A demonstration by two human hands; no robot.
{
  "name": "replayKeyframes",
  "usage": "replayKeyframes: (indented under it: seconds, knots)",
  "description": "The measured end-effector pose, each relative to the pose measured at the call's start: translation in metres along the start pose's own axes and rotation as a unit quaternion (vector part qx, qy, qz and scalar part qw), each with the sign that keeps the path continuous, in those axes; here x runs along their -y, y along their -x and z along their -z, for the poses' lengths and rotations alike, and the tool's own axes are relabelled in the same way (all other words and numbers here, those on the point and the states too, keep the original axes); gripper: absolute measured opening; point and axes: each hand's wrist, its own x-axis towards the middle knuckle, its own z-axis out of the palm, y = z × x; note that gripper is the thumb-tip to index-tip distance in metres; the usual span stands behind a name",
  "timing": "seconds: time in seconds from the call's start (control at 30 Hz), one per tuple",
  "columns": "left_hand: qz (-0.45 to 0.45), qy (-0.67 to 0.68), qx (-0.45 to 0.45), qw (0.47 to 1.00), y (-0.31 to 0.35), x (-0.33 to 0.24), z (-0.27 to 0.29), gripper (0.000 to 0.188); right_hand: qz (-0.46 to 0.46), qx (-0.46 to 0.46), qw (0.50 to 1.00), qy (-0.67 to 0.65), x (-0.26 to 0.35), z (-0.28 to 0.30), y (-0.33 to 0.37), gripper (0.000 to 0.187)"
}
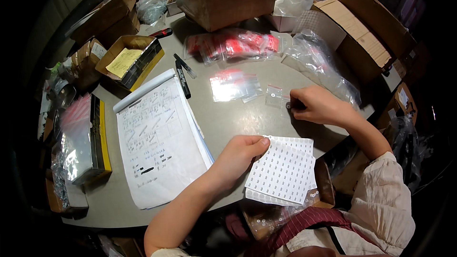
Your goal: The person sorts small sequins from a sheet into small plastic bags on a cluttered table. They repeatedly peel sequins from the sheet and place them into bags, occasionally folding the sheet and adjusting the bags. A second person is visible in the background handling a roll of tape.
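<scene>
My left hand (243, 154) grips a few sheets of small round labels (282, 171) by their upper left corner, the thumb on top. The sheets are fanned a little and lie over the table's near edge. Past them, my right hand (319, 107) is closed, its curled fingers at a small clear zip bag (286, 100) on the table. The fingers hide part of that bag. Just left of it lies another small zip bag (273, 96) with a round white label on it. Farther left are several clear zip bags with red edges (233, 87), loosely overlapping.
A notepad (159, 147) with handwriting lies at left, black markers (183, 78) by its top. Bundles of red-marked bags (231, 45) lie below a large cardboard box (223, 0). Small boxes (131, 64) line the left; a big plastic bag (319, 62) lies behind my right hand.
</scene>
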Motion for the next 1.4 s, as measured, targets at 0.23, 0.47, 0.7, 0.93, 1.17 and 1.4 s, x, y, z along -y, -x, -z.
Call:
replayKeyframes:
  seconds: [0.23,0.47,0.7,0.93,1.17,1.4]
  knots:
    - [0.014,-0.012,-0.017,1.000,0.001,-0.001,-0.001,0.031,0.025,-0.004,1.000,0.007,0.000,0.021,-0.023,0.023]
    - [-0.023,-0.020,-0.001,1.000,-0.001,0.004,0.001,0.025,0.062,0.017,0.969,-0.237,-0.006,-0.001,-0.057,0.015]
    - [-0.033,-0.021,0.003,0.999,-0.005,0.014,0.007,0.035,0.161,-0.119,0.976,-0.080,0.006,-0.043,-0.058,0.031]
    - [0.009,-0.021,0.021,0.999,-0.003,0.007,0.001,0.027,0.224,0.218,0.898,-0.311,-0.012,-0.008,-0.039,0.027]
    - [0.005,-0.058,0.022,0.998,-0.002,0.007,0.005,0.028,0.037,0.080,0.885,-0.458,-0.001,-0.014,-0.016,0.023]
    - [0.008,-0.045,0.021,0.999,0.002,0.004,0.000,0.025,0.083,0.003,0.983,-0.165,0.016,-0.017,0.001,0.029]
